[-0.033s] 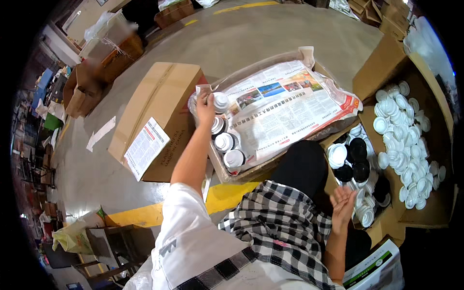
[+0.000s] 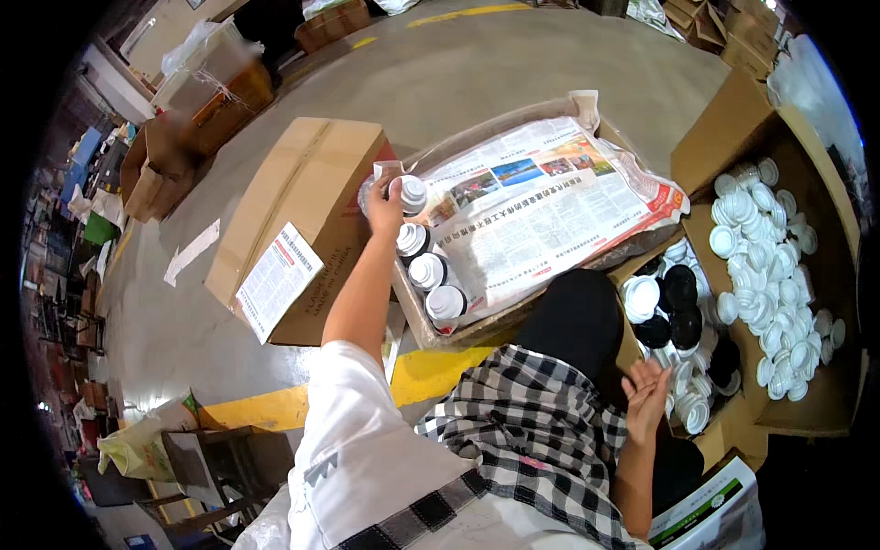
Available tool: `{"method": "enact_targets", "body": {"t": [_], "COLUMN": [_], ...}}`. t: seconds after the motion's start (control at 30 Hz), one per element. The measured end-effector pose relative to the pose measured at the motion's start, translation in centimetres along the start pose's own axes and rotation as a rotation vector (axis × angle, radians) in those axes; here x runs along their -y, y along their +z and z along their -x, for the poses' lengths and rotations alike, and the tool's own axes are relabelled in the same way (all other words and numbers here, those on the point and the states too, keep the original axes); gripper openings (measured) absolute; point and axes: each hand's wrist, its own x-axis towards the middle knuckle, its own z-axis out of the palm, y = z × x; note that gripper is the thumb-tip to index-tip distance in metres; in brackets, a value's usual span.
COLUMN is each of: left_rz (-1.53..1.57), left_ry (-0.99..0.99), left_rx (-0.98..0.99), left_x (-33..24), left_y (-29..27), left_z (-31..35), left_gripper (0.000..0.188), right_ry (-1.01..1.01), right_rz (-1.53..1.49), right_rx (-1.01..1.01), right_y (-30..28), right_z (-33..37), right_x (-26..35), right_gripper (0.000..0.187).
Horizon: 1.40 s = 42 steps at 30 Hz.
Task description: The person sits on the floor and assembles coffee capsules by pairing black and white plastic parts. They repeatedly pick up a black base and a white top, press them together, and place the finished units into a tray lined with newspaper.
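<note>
My left hand [image 2: 383, 213] reaches into the far left corner of a shallow, newspaper-lined carton [image 2: 423, 335]. Its fingers are closed at the side of a white stepped round lid [image 2: 412, 194], the thumb against it; the fingertips are partly hidden. Several similar white lids with black rims, among them a near one [image 2: 445, 303], stand in a row along the carton's left side. Printed newspaper [image 2: 527, 215] covers the rest of the inside. My right hand [image 2: 645, 396] is held palm up, fingers apart and slightly bent, with nothing in it, beside a box of black and white lids [image 2: 680, 289].
A large open carton [image 2: 706, 137] on the right holds a heap of white lids [image 2: 761, 275]. Left of the shallow carton stands a closed cardboard box [image 2: 284, 202] with a paper sheet on it. Yellow tape [image 2: 261, 408] crosses the floor. A wooden stool [image 2: 215, 467] stands lower left.
My left hand and the white lid at it have shifted slightly left, toward the carton's corner. My right hand's fingers have curled a little.
</note>
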Motion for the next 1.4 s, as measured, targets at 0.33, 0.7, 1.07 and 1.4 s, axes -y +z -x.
{"method": "enact_targets", "body": {"t": [0.33, 0.7, 1.07, 1.4], "left_rz": [-0.999, -0.622, 0.192, -0.868], "left_ry": [0.332, 0.267, 0.468, 0.827], "left_rx": [0.15, -0.207, 0.843, 1.07], "left_x": [2.6, 5.9, -16.8, -17.1], "left_y": [-5.5, -17.0, 10.9, 38.7], "left_z": [-2.3, 18.1, 24.0, 28.5], "left_gripper": [0.022, 0.007, 0.013, 0.025], "right_ry": [0.127, 0.137, -0.163, -0.226], "right_rz": [0.158, 0.308, 0.23, 0.122], "right_rx": [-0.061, -0.09, -0.007, -0.378], "right_y": [0.9, 1.4, -3.3, -14.4], "right_z": [0.4, -0.3, -3.1, 3.2], "right_x": [-3.7, -4.0, 1.9, 3.8], "right_gripper": [0.061, 0.046, 0.024, 0.021]}}
